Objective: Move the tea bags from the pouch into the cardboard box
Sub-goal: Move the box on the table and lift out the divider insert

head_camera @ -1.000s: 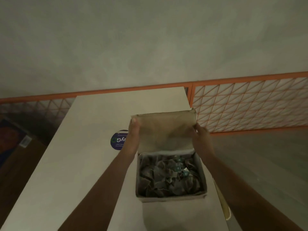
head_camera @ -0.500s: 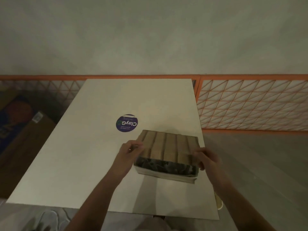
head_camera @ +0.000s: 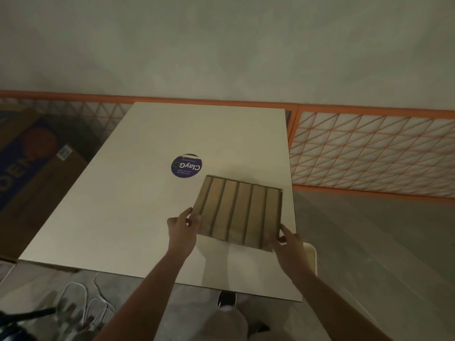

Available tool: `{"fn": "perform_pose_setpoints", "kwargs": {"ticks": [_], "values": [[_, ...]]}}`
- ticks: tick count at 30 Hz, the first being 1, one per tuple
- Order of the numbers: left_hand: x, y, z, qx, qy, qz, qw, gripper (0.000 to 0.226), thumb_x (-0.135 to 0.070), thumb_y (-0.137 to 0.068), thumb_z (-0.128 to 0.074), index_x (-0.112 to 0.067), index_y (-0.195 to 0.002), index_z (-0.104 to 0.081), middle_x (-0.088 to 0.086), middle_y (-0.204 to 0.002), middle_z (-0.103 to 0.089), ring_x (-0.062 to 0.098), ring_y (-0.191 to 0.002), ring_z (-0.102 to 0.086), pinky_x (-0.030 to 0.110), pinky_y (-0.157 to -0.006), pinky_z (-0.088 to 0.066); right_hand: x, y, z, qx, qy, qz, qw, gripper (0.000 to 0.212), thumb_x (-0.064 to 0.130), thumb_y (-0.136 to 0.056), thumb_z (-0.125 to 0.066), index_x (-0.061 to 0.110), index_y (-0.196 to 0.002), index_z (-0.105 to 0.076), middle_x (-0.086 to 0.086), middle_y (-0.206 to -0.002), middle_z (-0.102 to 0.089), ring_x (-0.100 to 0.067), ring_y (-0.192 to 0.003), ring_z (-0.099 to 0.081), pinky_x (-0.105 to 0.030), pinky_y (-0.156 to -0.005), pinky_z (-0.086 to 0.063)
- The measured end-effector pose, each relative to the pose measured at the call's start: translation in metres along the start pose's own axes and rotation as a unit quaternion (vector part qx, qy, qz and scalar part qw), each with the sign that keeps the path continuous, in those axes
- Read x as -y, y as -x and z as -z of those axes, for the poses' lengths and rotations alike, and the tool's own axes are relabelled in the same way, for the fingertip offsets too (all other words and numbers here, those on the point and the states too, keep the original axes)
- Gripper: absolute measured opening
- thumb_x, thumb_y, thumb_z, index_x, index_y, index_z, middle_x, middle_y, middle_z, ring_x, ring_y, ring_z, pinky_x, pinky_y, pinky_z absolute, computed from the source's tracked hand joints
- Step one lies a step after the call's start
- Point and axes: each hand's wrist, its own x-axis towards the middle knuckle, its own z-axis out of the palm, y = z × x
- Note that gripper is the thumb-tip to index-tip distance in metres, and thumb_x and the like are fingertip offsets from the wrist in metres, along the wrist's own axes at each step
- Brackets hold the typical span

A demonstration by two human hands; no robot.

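Cardboard box (head_camera: 240,212) pinched at near corners by both hands (head_camera: 182,230).

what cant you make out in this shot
- Tea bags: none visible in the head view; the closed lid of the cardboard box covers the inside.
- Pouch: not identifiable anywhere.
- Sticker: small print too small to read.
- Left hand and right hand: fingers partly hidden at the box's near corners.

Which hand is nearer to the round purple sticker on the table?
Left. The left hand holds the cardboard box's near-left corner, just below the purple sticker. The right hand holds the near-right corner, farther from it.
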Motion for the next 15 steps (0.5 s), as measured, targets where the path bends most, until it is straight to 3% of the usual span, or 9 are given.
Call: {"fn": "perform_pose_setpoints", "kwargs": {"ticks": [2,5,8,10,13,15], "values": [[-0.001,0.000,-0.003,-0.001,0.008,0.006,1.000,0.044,-0.023,-0.104,-0.055,-0.009,-0.145,-0.052,0.015,-0.130,-0.043,0.030,-0.112,-0.054,0.030,-0.095,-0.043,-0.002,-0.001,0.000,0.014,0.011,0.008,1.000,0.054,0.046,-0.095,-0.051,0.020,-0.142,-0.044,-0.008,-0.123,-0.049,-0.023,-0.103,-0.057,-0.036,-0.089,-0.051],[-0.003,-0.001,-0.004,0.048,0.090,0.027,0.994,0.032,-0.006,-0.104,-0.049,-0.002,-0.136,-0.050,0.015,-0.121,-0.059,0.027,-0.104,-0.057,0.027,-0.086,-0.051,0.000,0.003,0.001,0.046,-0.015,0.038,0.998,0.046,0.030,-0.098,-0.053,0.020,-0.141,-0.039,-0.008,-0.124,-0.050,-0.020,-0.102,-0.055,-0.028,-0.084,-0.045],[0.007,-0.007,-0.009,0.068,0.111,0.023,0.991,0.040,-0.020,-0.100,-0.052,-0.007,-0.137,-0.049,0.017,-0.127,-0.061,0.032,-0.116,-0.060,0.048,-0.105,-0.050,-0.003,0.004,0.000,0.048,-0.028,0.044,0.997,0.056,0.025,-0.096,-0.058,0.023,-0.146,-0.033,-0.007,-0.128,-0.049,-0.018,-0.106,-0.052,-0.032,-0.090,-0.046],[0.018,-0.011,-0.013,0.079,0.111,0.006,0.991,0.042,-0.026,-0.098,-0.049,-0.010,-0.137,-0.051,0.015,-0.126,-0.063,0.032,-0.118,-0.061,0.053,-0.108,-0.048,-0.004,0.004,-0.002,0.046,-0.026,0.047,0.997,0.054,0.024,-0.095,-0.058,0.022,-0.144,-0.036,-0.006,-0.126,-0.049,-0.017,-0.103,-0.051,-0.029,-0.086,-0.043],[-0.002,0.008,-0.008,0.065,0.120,-0.011,0.991,0.023,-0.015,-0.104,-0.044,-0.015,-0.123,-0.057,0.013,-0.116,-0.065,0.030,-0.110,-0.063,0.046,-0.103,-0.052,-0.005,0.001,-0.004,0.047,-0.012,0.055,0.997,0.052,0.023,-0.098,-0.055,0.016,-0.145,-0.035,-0.006,-0.125,-0.046,-0.013,-0.098,-0.046,-0.024,-0.085,-0.035],[-0.003,0.010,-0.007,0.053,0.129,-0.017,0.990,0.024,-0.009,-0.106,-0.040,-0.026,-0.108,-0.058,0.008,-0.107,-0.065,0.028,-0.105,-0.063,0.043,-0.098,-0.052,-0.001,-0.003,-0.004,0.045,-0.023,0.065,0.997,0.055,0.020,-0.098,-0.054,0.013,-0.148,-0.032,-0.004,-0.125,-0.044,-0.013,-0.100,-0.046,-0.022,-0.087,-0.035]]}}
